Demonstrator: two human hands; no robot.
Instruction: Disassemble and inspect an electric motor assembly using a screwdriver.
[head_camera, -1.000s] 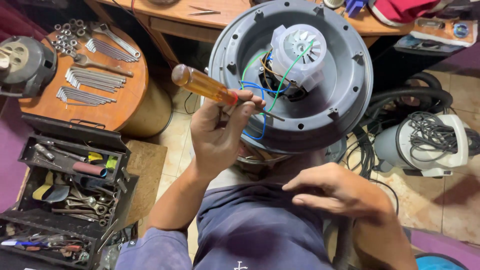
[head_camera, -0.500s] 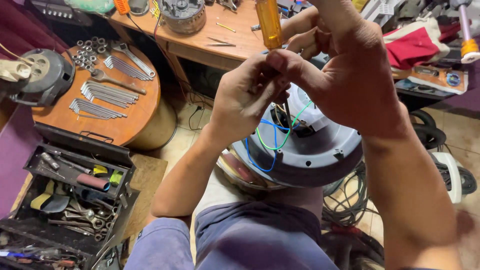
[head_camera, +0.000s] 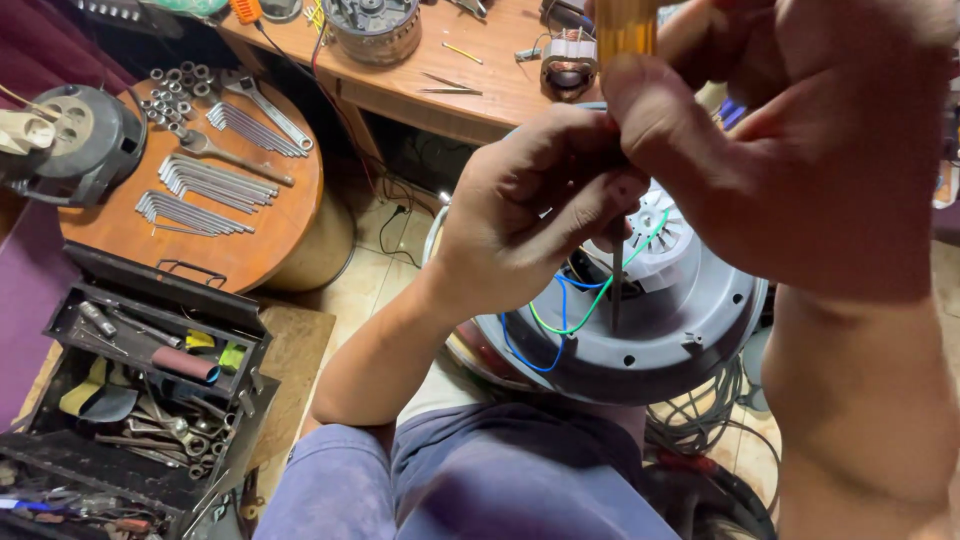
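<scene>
An amber-handled screwdriver (head_camera: 620, 150) is gripped by both the left hand (head_camera: 530, 215) and right hand (head_camera: 790, 150), its tip down in the wired, still-unfinished round grey motor housing (head_camera: 650, 330) resting on the lap.

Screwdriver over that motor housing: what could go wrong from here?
The screwdriver shaft runs down right beside the blue and green wires, so a slip could nick them. The grey housing seems to rest only on the lap, so it may shift. The left hand and right hand block the view of the tip.

Wires (head_camera: 560, 320) & screwdriver shaft (head_camera: 616, 290) crowd motor housing (head_camera: 680, 340).
</scene>
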